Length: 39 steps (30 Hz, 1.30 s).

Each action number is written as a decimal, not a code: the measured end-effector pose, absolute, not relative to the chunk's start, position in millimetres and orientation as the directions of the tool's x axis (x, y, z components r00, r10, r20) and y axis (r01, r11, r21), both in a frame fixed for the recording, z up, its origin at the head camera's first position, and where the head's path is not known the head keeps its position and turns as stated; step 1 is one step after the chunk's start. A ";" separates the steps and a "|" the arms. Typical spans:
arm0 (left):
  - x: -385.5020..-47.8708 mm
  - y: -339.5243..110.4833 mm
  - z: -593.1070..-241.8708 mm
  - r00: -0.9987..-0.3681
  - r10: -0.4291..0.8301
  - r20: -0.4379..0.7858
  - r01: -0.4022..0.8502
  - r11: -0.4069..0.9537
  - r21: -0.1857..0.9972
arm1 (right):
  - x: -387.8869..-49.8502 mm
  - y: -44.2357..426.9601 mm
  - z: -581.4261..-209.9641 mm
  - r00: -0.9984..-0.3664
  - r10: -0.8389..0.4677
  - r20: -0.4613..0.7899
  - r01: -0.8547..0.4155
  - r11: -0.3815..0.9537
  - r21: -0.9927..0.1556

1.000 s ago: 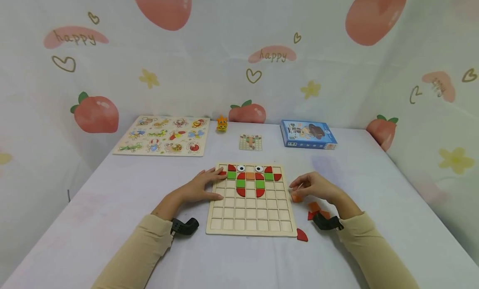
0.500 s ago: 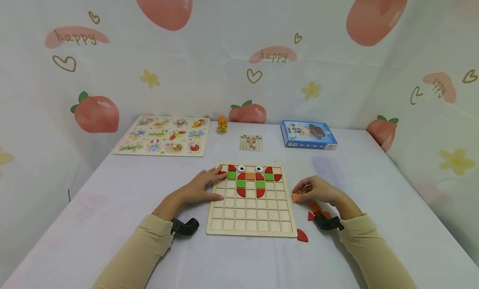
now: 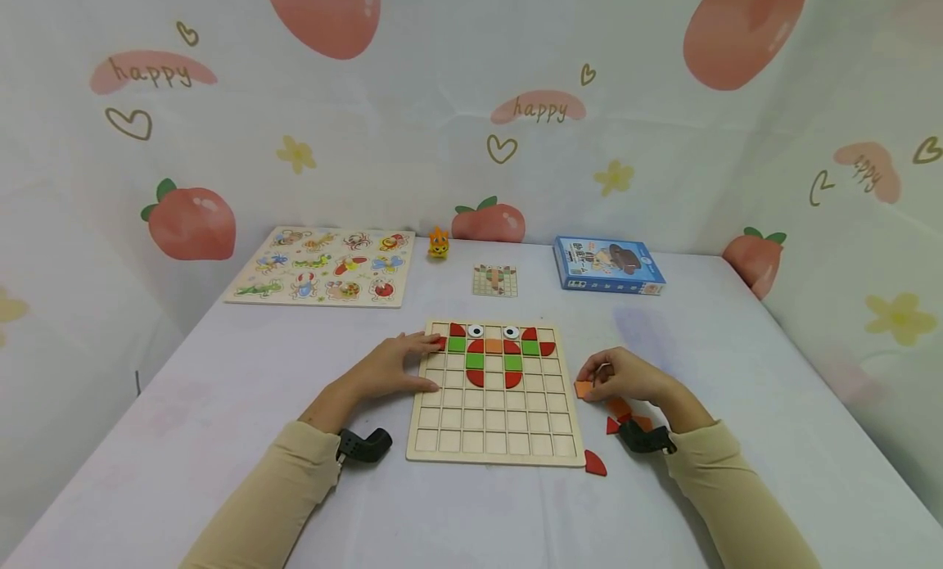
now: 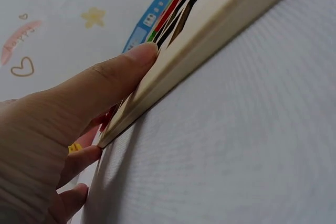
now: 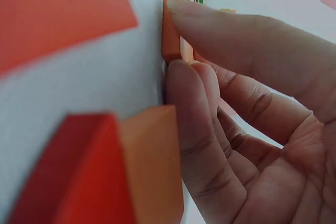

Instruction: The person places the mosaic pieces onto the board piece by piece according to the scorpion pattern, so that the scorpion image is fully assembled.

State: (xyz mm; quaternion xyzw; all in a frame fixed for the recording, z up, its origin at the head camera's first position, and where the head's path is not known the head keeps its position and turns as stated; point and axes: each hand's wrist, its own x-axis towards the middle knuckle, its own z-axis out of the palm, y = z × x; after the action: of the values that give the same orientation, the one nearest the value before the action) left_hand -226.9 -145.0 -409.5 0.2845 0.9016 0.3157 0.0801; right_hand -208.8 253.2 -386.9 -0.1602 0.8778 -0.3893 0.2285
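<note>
Pinching an orange square tile (image 3: 583, 389) between thumb and fingers, the right hand (image 3: 617, 372) sits just beside the right edge of the wooden grid board (image 3: 497, 422); from my end I can't quite tell whether that tile is lifted off the cloth. I have the left hand (image 3: 392, 366) spread at the board's left edge, thumb on the rim, fingertips up by a red tile in the left column. In the board's upper rows I get red quarter-circle tiles (image 3: 475, 378), green square tiles (image 3: 457, 345), two eye tiles (image 3: 476, 331) and an orange center tile (image 3: 494, 346). Loose orange and red tiles (image 3: 619, 408) lie under the right wrist; one loose red quarter-circle (image 3: 595, 463) is by the board's near right corner. Behind, on the white tablecloth (image 3: 331, 512): insect puzzle board (image 3: 324, 268), small orange-yellow toy figure (image 3: 438, 243), pattern card (image 3: 495, 280), blue box (image 3: 608, 264).
</note>
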 end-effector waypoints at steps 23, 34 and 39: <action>-231.2 -146.1 -413.3 -0.805 0.593 -0.024 0.440 0.624 0.646 | -221.4 236.2 -371.8 -0.840 -0.482 -0.247 -0.133 0.625 -0.769; -231.2 -145.8 -413.0 -0.808 0.589 -0.026 0.433 0.623 0.652 | -235.8 207.5 -366.9 -0.849 -0.469 -0.243 -0.117 0.615 -0.779; -230.8 -145.9 -413.3 -0.807 0.590 -0.026 0.432 0.620 0.654 | -243.6 192.8 -367.0 -0.843 -0.486 -0.230 -0.110 0.574 -0.811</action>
State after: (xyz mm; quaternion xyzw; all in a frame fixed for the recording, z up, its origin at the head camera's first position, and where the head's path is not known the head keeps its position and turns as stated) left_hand -230.8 -145.9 -413.3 0.2864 0.8921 0.3283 0.1197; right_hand -243.6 192.8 -367.0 -0.1733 0.8594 -0.4277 0.2202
